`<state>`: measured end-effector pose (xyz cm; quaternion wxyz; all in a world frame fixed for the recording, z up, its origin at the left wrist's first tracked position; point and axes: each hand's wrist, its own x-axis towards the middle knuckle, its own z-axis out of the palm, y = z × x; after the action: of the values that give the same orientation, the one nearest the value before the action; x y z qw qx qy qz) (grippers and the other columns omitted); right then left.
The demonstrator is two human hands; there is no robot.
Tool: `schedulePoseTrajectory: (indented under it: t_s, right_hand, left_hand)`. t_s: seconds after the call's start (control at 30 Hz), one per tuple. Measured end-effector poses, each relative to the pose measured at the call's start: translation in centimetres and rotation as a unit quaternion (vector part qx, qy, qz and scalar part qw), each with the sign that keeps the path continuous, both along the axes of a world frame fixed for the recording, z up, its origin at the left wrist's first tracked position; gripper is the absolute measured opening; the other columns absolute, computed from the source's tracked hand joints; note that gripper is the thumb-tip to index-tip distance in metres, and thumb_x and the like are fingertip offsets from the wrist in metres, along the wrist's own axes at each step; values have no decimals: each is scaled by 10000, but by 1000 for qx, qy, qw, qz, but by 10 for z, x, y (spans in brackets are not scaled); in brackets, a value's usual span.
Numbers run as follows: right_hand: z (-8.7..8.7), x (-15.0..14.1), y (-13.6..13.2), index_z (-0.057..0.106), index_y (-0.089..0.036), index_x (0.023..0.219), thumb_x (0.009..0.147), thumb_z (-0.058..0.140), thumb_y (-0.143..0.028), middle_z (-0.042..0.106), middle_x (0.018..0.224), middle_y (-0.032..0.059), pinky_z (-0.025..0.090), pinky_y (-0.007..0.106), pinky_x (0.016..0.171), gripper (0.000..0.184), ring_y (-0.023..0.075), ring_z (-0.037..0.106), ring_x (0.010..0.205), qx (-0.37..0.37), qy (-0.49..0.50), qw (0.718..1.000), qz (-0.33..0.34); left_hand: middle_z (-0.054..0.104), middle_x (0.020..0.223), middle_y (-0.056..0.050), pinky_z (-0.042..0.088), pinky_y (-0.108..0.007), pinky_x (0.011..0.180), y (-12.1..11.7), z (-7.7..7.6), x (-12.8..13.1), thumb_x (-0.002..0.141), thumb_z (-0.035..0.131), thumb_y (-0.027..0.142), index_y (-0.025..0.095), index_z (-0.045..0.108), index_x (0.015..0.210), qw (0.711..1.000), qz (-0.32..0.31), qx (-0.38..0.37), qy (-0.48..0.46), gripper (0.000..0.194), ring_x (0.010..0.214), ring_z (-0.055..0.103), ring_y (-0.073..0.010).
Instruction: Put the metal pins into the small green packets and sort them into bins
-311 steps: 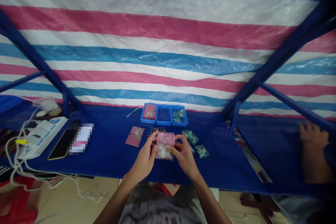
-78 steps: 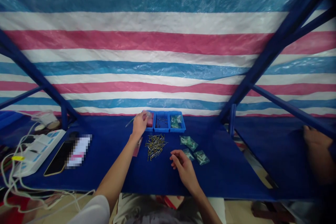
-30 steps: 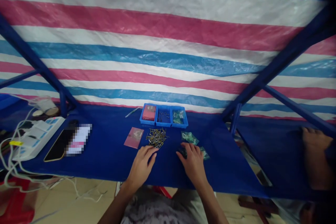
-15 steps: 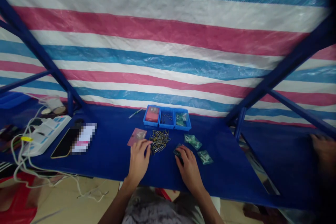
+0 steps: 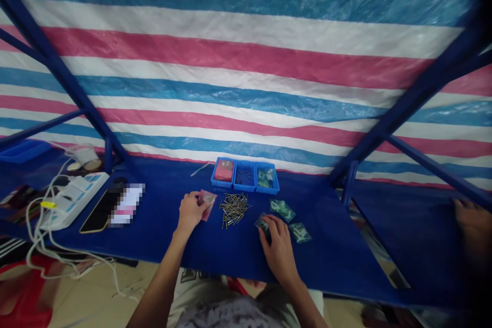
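On the blue table, my left hand (image 5: 190, 213) has its fingers closed on the left side of a small pink plastic bag (image 5: 209, 202), covering part of it. Right beside the bag lies a loose pile of screws (image 5: 234, 209). My right hand (image 5: 280, 243) curls over a small clear-green plastic bag (image 5: 261, 222), fingers bent around it; part of the bag is hidden. Two more green bags with small pale parts, one behind (image 5: 283, 209) and one to the right (image 5: 300, 232), lie near that hand.
Behind the pile stand three joined blue bins: pink bags in the left bin (image 5: 223, 183), a few screws in the middle bin (image 5: 245, 188), green bags in the right bin (image 5: 267, 189). A power strip (image 5: 75, 200) with cables and a phone (image 5: 100, 212) lie left. Another person's hand (image 5: 472, 215) shows far right.
My left hand has shifted left from the edge of the screw pile onto the pink bag, which has turned. My right hand stays on the green bag.
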<state>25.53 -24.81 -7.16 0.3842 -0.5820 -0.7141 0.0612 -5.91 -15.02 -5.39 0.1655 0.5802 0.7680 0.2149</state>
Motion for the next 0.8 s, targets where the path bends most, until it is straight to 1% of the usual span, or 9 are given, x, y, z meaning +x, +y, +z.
schedulePoseTrajectory:
  t_s: [0.13,0.2,0.3,0.37,0.43,0.57,0.67,0.73,0.8]
  right_hand:
    - [2,-1,1,631,-271,1306,1084,503,-364,634,1305,138,524,558,1024,272,332,615,1192,9,6,1000,-4]
    - [3,-1,1,633,-268,1302,1086,500,-368,635,1302,138,518,558,1027,273,332,612,1193,12,6,1000,-5]
    - [4,-1,0,627,-261,1307,1084,504,-359,634,1305,138,511,558,1034,272,329,605,1195,8,6,1000,-6]
    - [3,0,0,628,-254,1304,1081,512,-346,636,1299,139,511,557,1034,268,326,605,1189,8,7,1000,-7]
    - [2,0,0,641,-253,1286,1078,515,-335,645,1281,137,513,559,1034,256,322,614,1174,12,11,1000,-6]
    - [6,-4,-3,681,-272,1255,1083,498,-324,666,1249,125,547,528,1023,256,309,650,1162,4,34,999,14]
    - [11,-14,-8,674,-301,1333,1082,488,-292,648,1304,118,572,485,1042,312,294,661,1205,-19,53,997,58]
    - [14,-23,-11,630,-342,1428,1062,524,-276,609,1385,114,579,481,1055,387,294,653,1230,-27,52,994,94]
    - [18,-31,-14,572,-384,1506,1037,567,-260,554,1471,114,585,493,1052,485,302,635,1249,-24,42,992,120]
  left_hand:
    - [685,1095,-71,519,-314,867,-2,-4,-2,830,767,192,204,701,1006,996,-22,55,-64,188,937,682,-217]
    - [708,1057,-43,520,-296,849,-6,-5,0,837,717,127,214,668,979,992,-29,83,-87,174,898,685,-191]
    - [746,999,-14,515,-276,775,-10,-5,3,867,661,103,232,636,1069,985,-27,93,-143,241,769,686,-162]
    - [751,943,-2,518,-277,768,-11,-3,4,883,631,112,236,633,1103,977,-29,105,-185,253,748,692,-163]
    - [741,909,-3,532,-287,798,-12,0,4,891,602,130,231,648,1092,964,-44,130,-227,230,795,707,-173]
    - [728,939,-29,565,-307,810,-19,10,7,883,617,230,209,684,1099,936,-54,162,-308,227,862,716,-192]
    - [746,1014,-57,584,-319,829,-34,15,18,861,671,319,203,698,1143,913,-36,158,-374,307,957,728,-219]
    - [750,1169,-80,586,-331,892,-47,17,31,839,694,329,205,723,1080,895,-40,150,-417,272,1088,717,-243]
    - [754,1207,-69,601,-329,848,-62,17,46,854,692,354,227,729,1124,882,-61,93,-457,301,1030,736,-237]
